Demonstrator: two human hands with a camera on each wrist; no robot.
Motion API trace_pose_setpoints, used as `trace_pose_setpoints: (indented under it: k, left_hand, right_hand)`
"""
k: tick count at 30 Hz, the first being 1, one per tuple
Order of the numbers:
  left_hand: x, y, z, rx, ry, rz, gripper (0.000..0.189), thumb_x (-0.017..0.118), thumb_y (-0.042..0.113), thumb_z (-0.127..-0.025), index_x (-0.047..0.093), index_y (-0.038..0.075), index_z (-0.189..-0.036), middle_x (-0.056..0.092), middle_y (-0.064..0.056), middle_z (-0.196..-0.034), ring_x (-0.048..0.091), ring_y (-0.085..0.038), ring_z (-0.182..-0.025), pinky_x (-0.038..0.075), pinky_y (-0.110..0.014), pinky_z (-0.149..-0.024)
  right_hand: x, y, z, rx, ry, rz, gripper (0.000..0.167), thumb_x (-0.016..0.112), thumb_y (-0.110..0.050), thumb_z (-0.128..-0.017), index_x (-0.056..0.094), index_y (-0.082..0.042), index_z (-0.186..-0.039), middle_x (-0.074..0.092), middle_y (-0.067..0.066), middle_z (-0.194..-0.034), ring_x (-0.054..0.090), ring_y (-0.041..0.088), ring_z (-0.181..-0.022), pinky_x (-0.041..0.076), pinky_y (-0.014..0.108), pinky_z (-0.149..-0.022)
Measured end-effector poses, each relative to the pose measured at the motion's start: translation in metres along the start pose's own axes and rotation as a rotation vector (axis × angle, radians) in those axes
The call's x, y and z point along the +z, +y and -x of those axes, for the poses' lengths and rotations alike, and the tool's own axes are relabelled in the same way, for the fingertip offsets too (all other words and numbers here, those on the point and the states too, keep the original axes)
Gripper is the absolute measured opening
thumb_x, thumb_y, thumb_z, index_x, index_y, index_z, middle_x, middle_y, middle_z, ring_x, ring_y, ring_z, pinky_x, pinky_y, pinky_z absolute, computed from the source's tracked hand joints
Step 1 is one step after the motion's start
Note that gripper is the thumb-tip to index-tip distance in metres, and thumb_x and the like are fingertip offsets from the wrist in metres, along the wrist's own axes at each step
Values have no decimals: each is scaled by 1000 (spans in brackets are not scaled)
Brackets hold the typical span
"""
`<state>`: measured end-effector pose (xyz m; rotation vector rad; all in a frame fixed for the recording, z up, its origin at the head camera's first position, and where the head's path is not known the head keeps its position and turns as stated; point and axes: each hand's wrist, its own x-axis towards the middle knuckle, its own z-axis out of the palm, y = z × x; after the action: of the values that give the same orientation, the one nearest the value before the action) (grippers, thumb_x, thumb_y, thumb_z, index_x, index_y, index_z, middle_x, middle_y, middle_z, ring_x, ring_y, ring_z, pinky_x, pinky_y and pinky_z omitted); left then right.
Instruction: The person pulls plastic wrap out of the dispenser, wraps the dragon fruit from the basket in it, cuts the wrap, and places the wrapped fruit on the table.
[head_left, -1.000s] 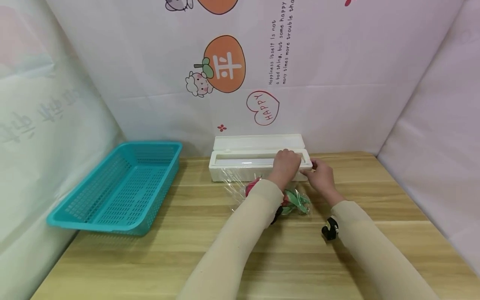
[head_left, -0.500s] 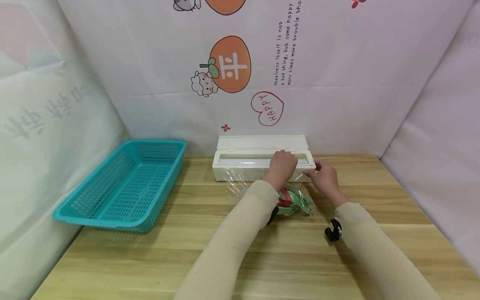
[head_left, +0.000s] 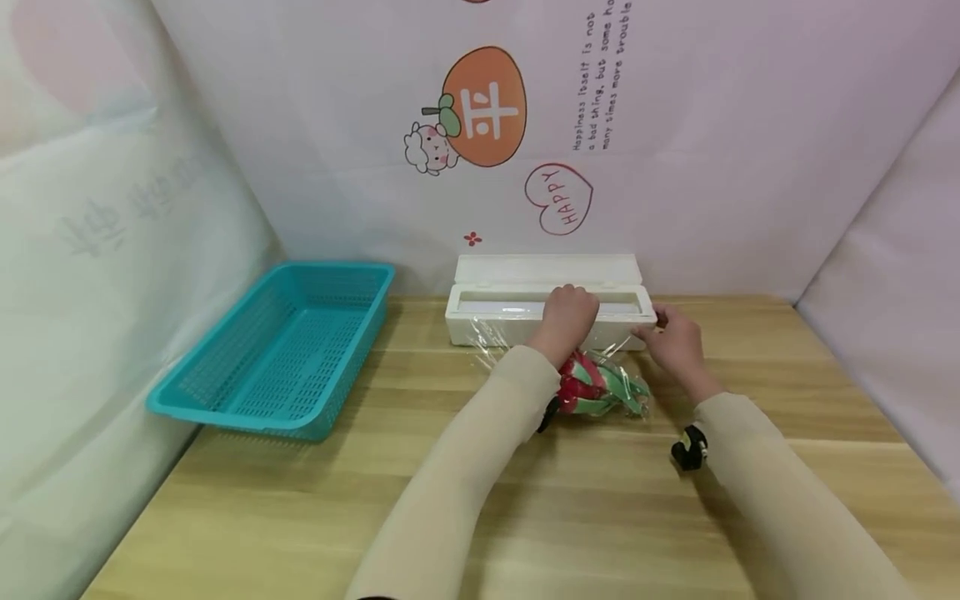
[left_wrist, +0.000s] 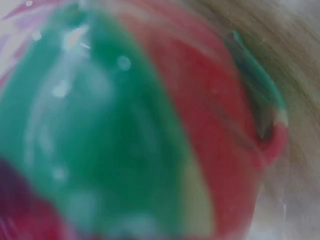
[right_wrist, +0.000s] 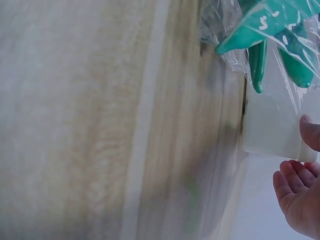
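A long white cling film dispenser (head_left: 468, 330) stands at the back of the table with its lid (head_left: 547, 269) raised. My left hand (head_left: 566, 323), fingers curled, bears on its front top edge right of the middle; what lies under those fingers is hidden. The right hand (head_left: 678, 350) grips the dispenser's right end, thumb in front and fingers behind, as the right wrist view shows too. Clear film (head_left: 487, 335) hangs from the front edge onto a red and green dragon fruit (head_left: 588, 387) lying wrapped in film below. That fruit's green scale (left_wrist: 100, 125) fills the left wrist view.
To the left sits a teal plastic basket (head_left: 330, 408) with slotted sides. A printed white cloth (head_left: 720, 200) hangs behind and on both sides of the wooden table (head_left: 600, 508).
The left hand has slid leftward along the dispenser's front edge. My right hand keeps its grip on the right end. The head view has shifted, so everything sits farther right.
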<state>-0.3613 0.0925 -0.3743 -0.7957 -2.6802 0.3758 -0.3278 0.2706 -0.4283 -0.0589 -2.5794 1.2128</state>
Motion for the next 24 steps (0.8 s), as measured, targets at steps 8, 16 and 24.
trace_pose_setpoints:
  k: [8, 16, 24]
  left_hand:
    - [0, -19, 0, -19, -92, 51, 22, 53, 11, -99, 73, 20, -103, 69, 3, -102, 61, -15, -90, 51, -29, -78]
    - [2, -37, 7, -52, -112, 144, 22, 53, 7, -97, 73, 16, -97, 69, -1, -99, 64, -18, -89, 54, -31, -73]
    - [11, -53, 13, -7, -68, 169, 18, 60, 2, -88, 71, 14, -84, 67, -1, -89, 61, -17, -81, 54, -29, -71]
  right_hand:
    - [-2, -1, -5, 29, -11, -16, 52, 68, -13, -92, 47, 11, -133, 54, 30, -126, 49, 44, -119, 41, 54, -98]
    - [-2, -1, -4, 24, -17, -14, 50, 68, -10, -91, 49, 12, -132, 54, 31, -127, 50, 45, -118, 43, 54, -97]
    - [-3, -2, -3, 32, -17, -20, 52, 67, -11, -92, 47, 11, -134, 54, 31, -127, 49, 45, -119, 42, 55, -98]
